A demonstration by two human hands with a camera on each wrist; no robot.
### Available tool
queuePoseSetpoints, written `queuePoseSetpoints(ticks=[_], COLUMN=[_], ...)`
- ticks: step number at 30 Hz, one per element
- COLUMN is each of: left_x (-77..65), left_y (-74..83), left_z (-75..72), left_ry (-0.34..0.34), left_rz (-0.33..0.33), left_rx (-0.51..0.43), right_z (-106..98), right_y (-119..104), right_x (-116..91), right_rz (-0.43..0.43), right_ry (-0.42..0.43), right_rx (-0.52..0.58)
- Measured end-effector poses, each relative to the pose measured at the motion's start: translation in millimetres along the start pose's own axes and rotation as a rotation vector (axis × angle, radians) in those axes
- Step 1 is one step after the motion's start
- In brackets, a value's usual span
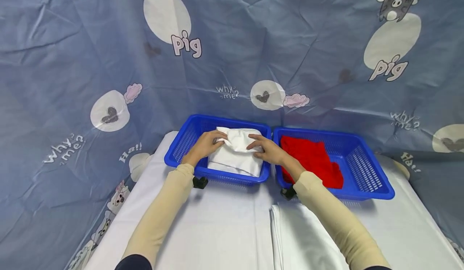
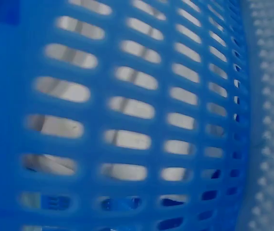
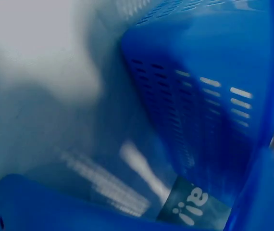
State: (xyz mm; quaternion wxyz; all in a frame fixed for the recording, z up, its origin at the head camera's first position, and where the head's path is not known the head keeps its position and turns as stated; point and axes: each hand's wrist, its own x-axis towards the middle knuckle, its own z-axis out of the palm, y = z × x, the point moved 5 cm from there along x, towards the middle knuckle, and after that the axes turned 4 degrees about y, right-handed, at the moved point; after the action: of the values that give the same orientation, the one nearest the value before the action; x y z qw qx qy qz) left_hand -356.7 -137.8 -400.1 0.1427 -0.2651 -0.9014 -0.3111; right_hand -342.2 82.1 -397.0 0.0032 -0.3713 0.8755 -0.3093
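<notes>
In the head view, a folded white cloth (image 1: pixel 235 162) lies in the left blue basket (image 1: pixel 217 177), its upper layer rumpled. My left hand (image 1: pixel 204 144) pinches the cloth's upper left part between fingers and thumb. From the other side my right hand (image 1: pixel 270 151) rests on the cloth's right part, fingers spread and lightly bent. The left wrist view is filled by a slotted blue basket wall (image 2: pixel 96 115); that hand is hidden there. At the right wrist view's edge, a small piece of skin shows beyond the basket wall (image 3: pixel 209 120).
A second blue basket (image 1: pixel 375 173) stands just right of the first, with a red cloth (image 1: pixel 313 161) inside. Nearer me, another folded white cloth (image 1: pixel 304 241) lies on the white-covered table (image 1: pixel 221 229). A blue printed curtain (image 1: pixel 232 60) hangs behind the baskets.
</notes>
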Motion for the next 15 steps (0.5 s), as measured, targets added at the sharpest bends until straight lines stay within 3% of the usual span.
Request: queuePoseSetpoints(ticks=[8, 15], left_x=[-2.7, -4.0], left_y=[-5.5, -6.9], left_z=[4.4, 16.7], left_ry=[0.006, -0.045], left_rz=[-0.002, 0.052], left_rx=[0.006, 0.041], right_z=[6.9, 19.9], right_y=[-8.0, -4.5], right_x=[10.4, 14.7], right_rz=[-0.013, 0.093], right_ry=[-0.079, -0.191], right_rx=[-0.122, -0.193])
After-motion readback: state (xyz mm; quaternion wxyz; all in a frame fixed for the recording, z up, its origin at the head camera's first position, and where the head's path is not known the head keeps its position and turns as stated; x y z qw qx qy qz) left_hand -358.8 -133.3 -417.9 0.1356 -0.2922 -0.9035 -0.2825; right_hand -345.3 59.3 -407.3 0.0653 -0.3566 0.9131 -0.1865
